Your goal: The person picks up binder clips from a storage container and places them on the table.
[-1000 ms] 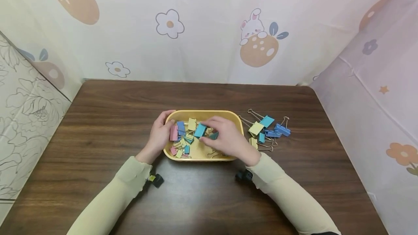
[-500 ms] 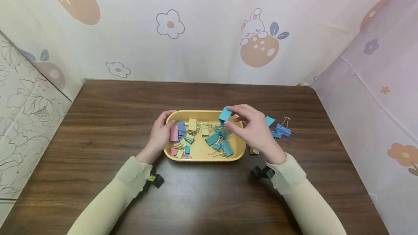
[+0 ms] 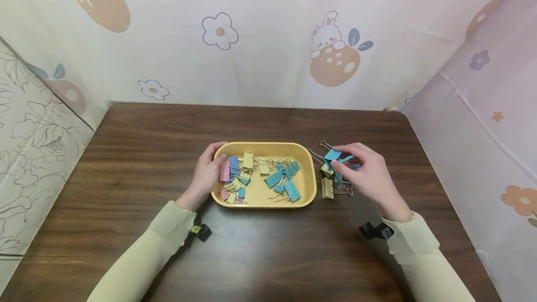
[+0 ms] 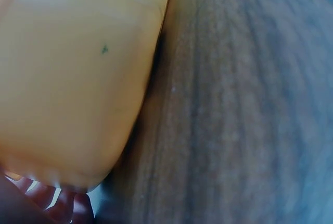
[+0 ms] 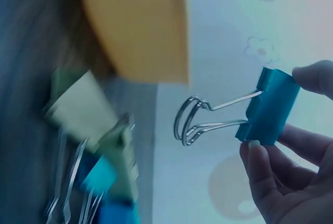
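At its left end, the yellow plastic tray [image 3: 260, 195] is gripped by my left hand [image 3: 204, 171], thumb over the rim and fingers around the outside. The left wrist view shows the tray's outer wall [image 4: 78, 88] and fingertips curled at its end. To the right of the tray, my right hand [image 3: 367, 174] pinches a large teal binder clip [image 5: 273, 107] by its body, its wire handles sticking out towards the tray. In the head view this clip overlaps a loose pile of binder clips on the table, among them a yellow clip [image 3: 327, 188].
Inside the tray, pink, blue and yellow binder clips lie at the left, a yellow clip [image 3: 248, 160] near the back, and several teal clips [image 3: 292, 190] at the right. Brown wooden table [image 3: 251, 255] surrounds the tray; a patterned curtain [image 3: 268, 59] hangs behind.
My right hand has carried the teal binder clip out of the tray and rightwards to over the pile, uncovering the teal clips in the tray. My left hand has kept its hold.
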Action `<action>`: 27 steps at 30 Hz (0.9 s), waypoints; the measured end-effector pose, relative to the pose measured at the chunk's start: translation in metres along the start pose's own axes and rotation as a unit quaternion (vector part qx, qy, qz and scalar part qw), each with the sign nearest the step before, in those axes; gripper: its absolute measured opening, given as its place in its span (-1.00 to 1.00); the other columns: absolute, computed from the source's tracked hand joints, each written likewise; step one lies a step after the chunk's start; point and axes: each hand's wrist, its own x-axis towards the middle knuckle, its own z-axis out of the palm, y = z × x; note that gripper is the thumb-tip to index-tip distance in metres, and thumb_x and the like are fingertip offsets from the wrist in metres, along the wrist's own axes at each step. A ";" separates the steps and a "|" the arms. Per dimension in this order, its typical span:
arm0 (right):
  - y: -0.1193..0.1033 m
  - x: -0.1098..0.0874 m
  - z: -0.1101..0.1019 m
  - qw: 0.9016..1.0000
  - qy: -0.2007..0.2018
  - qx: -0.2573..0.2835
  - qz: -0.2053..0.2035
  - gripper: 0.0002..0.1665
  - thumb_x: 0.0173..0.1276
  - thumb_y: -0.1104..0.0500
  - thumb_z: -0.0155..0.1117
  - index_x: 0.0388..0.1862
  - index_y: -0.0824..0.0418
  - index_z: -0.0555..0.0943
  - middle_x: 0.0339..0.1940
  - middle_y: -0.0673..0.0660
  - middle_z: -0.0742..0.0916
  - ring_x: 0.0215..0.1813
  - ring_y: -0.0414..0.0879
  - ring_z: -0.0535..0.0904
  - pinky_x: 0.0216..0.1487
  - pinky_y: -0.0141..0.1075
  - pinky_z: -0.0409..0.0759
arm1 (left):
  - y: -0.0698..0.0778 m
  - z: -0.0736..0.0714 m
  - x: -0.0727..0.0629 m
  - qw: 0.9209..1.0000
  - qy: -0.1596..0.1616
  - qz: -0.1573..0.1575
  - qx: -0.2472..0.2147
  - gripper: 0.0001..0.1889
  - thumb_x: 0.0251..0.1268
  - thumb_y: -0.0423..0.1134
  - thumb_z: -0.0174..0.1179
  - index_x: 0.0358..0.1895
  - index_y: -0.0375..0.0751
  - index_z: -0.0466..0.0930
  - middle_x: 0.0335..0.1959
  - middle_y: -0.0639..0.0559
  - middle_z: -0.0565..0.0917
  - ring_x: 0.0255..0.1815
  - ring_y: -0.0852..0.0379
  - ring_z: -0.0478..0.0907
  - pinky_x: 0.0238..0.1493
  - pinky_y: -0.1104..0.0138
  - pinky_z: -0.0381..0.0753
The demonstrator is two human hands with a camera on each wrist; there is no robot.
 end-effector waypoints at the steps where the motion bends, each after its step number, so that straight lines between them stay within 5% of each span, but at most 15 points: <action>1: 0.004 -0.003 -0.002 1.000 -0.010 -0.013 0.004 -0.64 0.27 0.09 0.46 0.03 0.13 0.71 -0.14 -0.03 0.71 -0.22 -0.15 0.57 -0.22 -0.47 0.51 | 0.000 0.000 0.000 1.000 0.000 -0.002 0.002 -0.65 0.55 -0.31 -0.07 0.30 -0.08 0.44 0.22 -0.03 0.52 0.23 0.00 0.42 0.35 0.08 0.29; 10: 0.027 -0.023 -0.016 0.988 -0.129 -0.085 0.006 -0.57 0.23 0.04 0.48 0.04 0.17 0.69 -0.13 0.06 0.69 -0.18 -0.05 0.62 -0.19 -0.07 0.63 | -0.001 0.000 0.001 1.000 0.000 0.006 -0.007 -0.65 0.54 -0.33 -0.07 0.29 -0.13 0.45 0.21 -0.07 0.53 0.23 -0.01 0.42 0.34 0.08 0.30; 22: 0.036 -0.035 -0.016 0.955 -0.268 -0.128 -0.025 -0.52 0.10 0.11 0.56 0.03 0.17 0.70 -0.05 0.03 0.67 -0.14 -0.09 0.56 -0.19 -0.19 0.58 | -0.003 0.000 0.003 1.000 0.000 0.006 0.001 -0.65 0.53 -0.32 -0.05 0.29 -0.10 0.45 0.20 -0.04 0.53 0.23 0.01 0.42 0.34 0.08 0.29; 27: 0.036 -0.035 -0.013 0.944 -0.297 -0.133 -0.047 -0.53 0.08 0.16 0.56 0.02 0.17 0.69 -0.04 0.04 0.66 -0.04 -0.02 0.56 -0.09 -0.08 0.57 | -0.003 -0.001 0.003 1.000 0.001 0.004 0.001 -0.65 0.54 -0.32 -0.06 0.29 -0.11 0.44 0.20 -0.04 0.53 0.23 0.00 0.43 0.35 0.08 0.29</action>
